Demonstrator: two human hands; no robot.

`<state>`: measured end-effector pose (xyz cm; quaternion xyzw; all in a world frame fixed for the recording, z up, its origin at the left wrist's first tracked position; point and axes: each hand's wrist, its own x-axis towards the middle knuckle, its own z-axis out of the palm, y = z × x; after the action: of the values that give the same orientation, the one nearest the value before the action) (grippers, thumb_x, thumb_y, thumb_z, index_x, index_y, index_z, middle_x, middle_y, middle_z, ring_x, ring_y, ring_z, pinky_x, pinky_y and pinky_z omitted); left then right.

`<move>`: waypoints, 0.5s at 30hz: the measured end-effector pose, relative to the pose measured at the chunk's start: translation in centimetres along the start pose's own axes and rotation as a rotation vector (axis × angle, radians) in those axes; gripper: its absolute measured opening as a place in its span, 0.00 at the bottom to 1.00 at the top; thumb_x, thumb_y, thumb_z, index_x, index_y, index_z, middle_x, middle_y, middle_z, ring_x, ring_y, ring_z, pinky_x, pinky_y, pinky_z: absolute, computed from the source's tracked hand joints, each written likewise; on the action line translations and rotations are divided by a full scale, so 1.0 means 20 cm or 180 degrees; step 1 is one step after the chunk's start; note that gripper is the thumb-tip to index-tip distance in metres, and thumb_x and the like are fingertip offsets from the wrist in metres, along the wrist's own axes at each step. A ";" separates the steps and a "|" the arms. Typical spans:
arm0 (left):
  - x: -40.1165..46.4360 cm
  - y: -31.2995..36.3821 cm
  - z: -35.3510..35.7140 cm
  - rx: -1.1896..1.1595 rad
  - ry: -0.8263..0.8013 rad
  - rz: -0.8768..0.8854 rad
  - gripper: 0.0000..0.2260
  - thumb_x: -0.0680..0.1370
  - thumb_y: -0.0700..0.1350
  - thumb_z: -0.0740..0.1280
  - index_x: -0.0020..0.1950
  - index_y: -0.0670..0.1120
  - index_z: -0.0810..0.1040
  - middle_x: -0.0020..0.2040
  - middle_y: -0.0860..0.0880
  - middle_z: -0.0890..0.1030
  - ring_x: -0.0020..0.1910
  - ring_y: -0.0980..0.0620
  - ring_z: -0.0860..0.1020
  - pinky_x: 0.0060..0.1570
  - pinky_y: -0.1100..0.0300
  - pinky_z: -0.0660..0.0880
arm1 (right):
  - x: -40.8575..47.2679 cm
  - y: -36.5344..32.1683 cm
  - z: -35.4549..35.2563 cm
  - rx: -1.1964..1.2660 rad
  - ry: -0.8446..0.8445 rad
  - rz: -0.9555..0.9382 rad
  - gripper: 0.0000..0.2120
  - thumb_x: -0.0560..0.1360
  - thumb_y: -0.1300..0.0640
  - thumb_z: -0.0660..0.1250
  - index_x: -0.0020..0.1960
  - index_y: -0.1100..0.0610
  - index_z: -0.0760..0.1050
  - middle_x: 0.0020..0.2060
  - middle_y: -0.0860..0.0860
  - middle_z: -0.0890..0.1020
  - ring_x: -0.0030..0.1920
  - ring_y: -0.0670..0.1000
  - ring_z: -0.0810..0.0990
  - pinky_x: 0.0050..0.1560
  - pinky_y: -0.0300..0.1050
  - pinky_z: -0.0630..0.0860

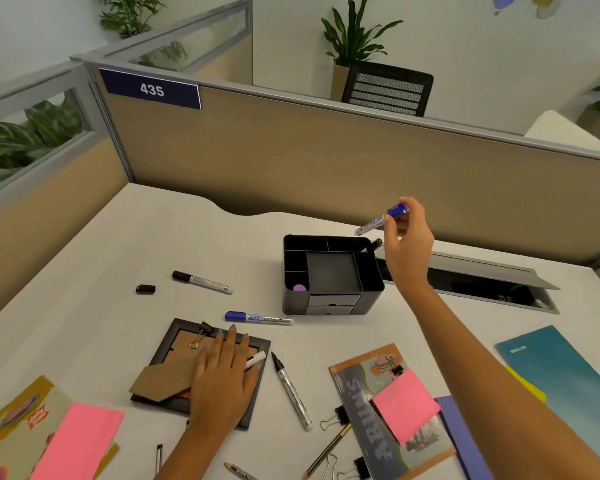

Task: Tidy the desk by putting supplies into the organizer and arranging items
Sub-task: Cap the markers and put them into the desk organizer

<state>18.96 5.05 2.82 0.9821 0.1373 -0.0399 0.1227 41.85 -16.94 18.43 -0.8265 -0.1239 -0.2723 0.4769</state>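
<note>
R hand (407, 244) pinches a blue-capped silver paint marker (381, 220) at its cap end, fingers curled round it, held in the air above the far right corner of the black plastic desk organizer (331, 273). Marker's long axis slants down-left, silver tail aimed toward the organizer's back compartments, which lie just below and left of the grip. A black marker (374, 244) already stands in that back right slot. R hand is much the nearer; L hand (222, 372) lies flat, fingers straight, on the dark picture frame (201, 365) near the desk's front edge, holding nothing.

Count, loose on desk (101, 237): 4 markers incl. 1 more blue-capped (258, 318), 1 loose black cap (145, 289), approx. 5 binder clips, 2 pink sticky pads, 2 pencils.
</note>
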 end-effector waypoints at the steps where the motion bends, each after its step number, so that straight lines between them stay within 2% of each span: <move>1: 0.00 0.00 0.00 -0.0016 -0.0014 0.0011 0.30 0.80 0.59 0.41 0.67 0.44 0.73 0.69 0.42 0.71 0.66 0.39 0.71 0.61 0.42 0.69 | 0.02 0.03 0.03 -0.0149 -0.0133 0.0013 0.12 0.77 0.61 0.62 0.61 0.57 0.70 0.45 0.48 0.78 0.43 0.48 0.78 0.44 0.34 0.75; 3: 0.00 -0.01 0.01 -0.0030 -0.0050 0.0033 0.29 0.80 0.59 0.41 0.67 0.46 0.73 0.70 0.43 0.71 0.67 0.40 0.71 0.63 0.44 0.66 | 0.04 0.11 0.09 -0.0529 -0.0425 0.0067 0.12 0.78 0.60 0.62 0.61 0.57 0.70 0.47 0.52 0.79 0.44 0.51 0.78 0.44 0.39 0.75; 6: 0.00 -0.02 0.02 -0.0019 -0.0105 0.0066 0.28 0.80 0.59 0.42 0.68 0.48 0.72 0.70 0.44 0.70 0.67 0.41 0.71 0.65 0.46 0.60 | 0.04 0.21 0.16 -0.1079 -0.0806 0.0091 0.11 0.78 0.60 0.62 0.59 0.58 0.72 0.50 0.55 0.80 0.49 0.55 0.77 0.46 0.42 0.72; 9: 0.00 -0.02 0.02 -0.0047 -0.0116 0.0073 0.27 0.80 0.59 0.42 0.67 0.49 0.72 0.70 0.44 0.70 0.66 0.41 0.72 0.64 0.46 0.59 | 0.04 0.27 0.20 -0.1497 -0.0959 0.0049 0.10 0.77 0.60 0.63 0.58 0.58 0.75 0.49 0.57 0.82 0.53 0.58 0.74 0.49 0.47 0.72; 12: 0.00 -0.02 0.02 -0.0006 -0.0037 0.0131 0.27 0.80 0.59 0.42 0.67 0.51 0.73 0.71 0.45 0.69 0.66 0.41 0.71 0.64 0.45 0.61 | 0.04 0.29 0.23 -0.1946 -0.0891 0.0052 0.11 0.77 0.57 0.64 0.57 0.57 0.78 0.47 0.56 0.83 0.55 0.59 0.72 0.49 0.51 0.70; 15: 0.00 -0.02 0.02 -0.0031 0.0054 0.0222 0.25 0.81 0.57 0.44 0.65 0.52 0.75 0.71 0.45 0.69 0.67 0.43 0.72 0.62 0.43 0.67 | 0.04 0.31 0.24 -0.2407 -0.0910 0.0072 0.11 0.78 0.56 0.62 0.57 0.55 0.78 0.48 0.54 0.83 0.56 0.59 0.70 0.48 0.51 0.66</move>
<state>18.75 5.32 2.25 0.9860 0.1043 -0.0265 0.1277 46.90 -16.00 12.51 -0.9745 -0.0709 -0.1756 0.1202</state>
